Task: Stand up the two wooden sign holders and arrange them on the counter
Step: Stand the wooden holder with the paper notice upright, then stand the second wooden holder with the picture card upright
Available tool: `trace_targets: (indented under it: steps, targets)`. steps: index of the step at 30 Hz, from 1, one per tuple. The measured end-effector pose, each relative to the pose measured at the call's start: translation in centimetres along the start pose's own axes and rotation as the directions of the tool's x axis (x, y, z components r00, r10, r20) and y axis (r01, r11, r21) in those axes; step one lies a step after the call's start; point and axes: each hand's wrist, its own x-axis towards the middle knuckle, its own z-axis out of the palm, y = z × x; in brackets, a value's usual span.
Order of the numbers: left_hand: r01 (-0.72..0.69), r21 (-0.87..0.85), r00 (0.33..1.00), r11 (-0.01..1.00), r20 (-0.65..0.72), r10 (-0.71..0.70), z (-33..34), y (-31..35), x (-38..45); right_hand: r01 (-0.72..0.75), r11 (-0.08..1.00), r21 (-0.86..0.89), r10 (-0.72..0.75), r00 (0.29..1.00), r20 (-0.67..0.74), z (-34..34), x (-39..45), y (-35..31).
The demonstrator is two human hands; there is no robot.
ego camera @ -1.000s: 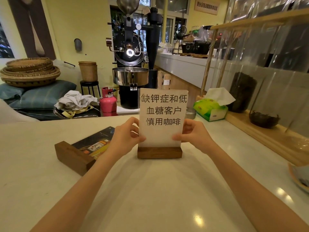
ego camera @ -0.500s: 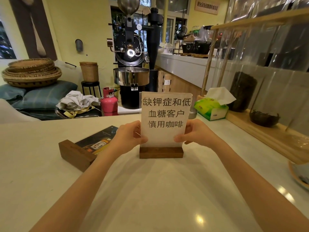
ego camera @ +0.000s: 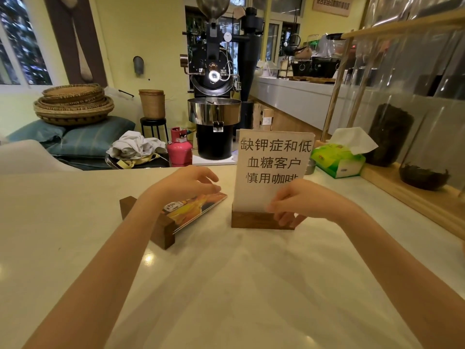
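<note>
One wooden sign holder [ego camera: 254,219] stands upright on the pale counter [ego camera: 226,285], holding a white card [ego camera: 271,167] with black characters. My right hand [ego camera: 302,201] rests on the card's lower right corner and the wooden base, fingers curled against them. To its left the second sign holder [ego camera: 164,229] lies tipped on its back, its colourful card [ego camera: 198,205] facing up. My left hand [ego camera: 186,185] hovers over that card with fingers spread, holding nothing.
A green tissue box [ego camera: 338,157] sits at the counter's back right beside a wooden rack [ego camera: 412,197] with glass jars. Beyond the far edge are a black coffee roaster [ego camera: 214,102], a pink gas canister [ego camera: 179,147] and stacked baskets [ego camera: 74,103].
My left hand has let go of the upright white sign and moved left over the lying holder. My right hand has slid down to the sign's base. The view has shifted left.
</note>
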Motion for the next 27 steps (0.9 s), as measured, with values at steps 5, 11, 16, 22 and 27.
trace_targets:
  steps: [5,11,16,22,27]
  targets:
    - [0.052,0.141,0.991,0.989,-0.127,-0.035,-2.0,-4.0,-0.3,0.052,0.903,0.427,-0.11,0.988,0.112,5.9,1.6,-3.1]
    - [0.209,0.231,0.955,0.95,-0.258,-0.147,-3.1,-9.2,0.0,-0.325,0.576,0.751,0.151,0.944,0.293,11.2,5.7,-5.0]
    - [0.313,0.191,0.931,0.931,-0.255,-0.26,-3.2,-11.3,0.4,-0.348,0.473,0.809,0.206,0.937,0.282,12.9,7.4,-5.6]
    - [0.324,0.161,0.939,0.932,-0.173,-0.296,-3.0,-11.7,1.3,-0.268,0.444,0.855,0.185,0.961,0.205,14.2,8.0,-6.4]
    - [0.314,0.124,0.942,0.941,-0.161,-0.294,-3.2,-11.8,1.2,-0.233,0.47,0.851,0.249,0.96,0.125,15.1,8.1,-6.7]
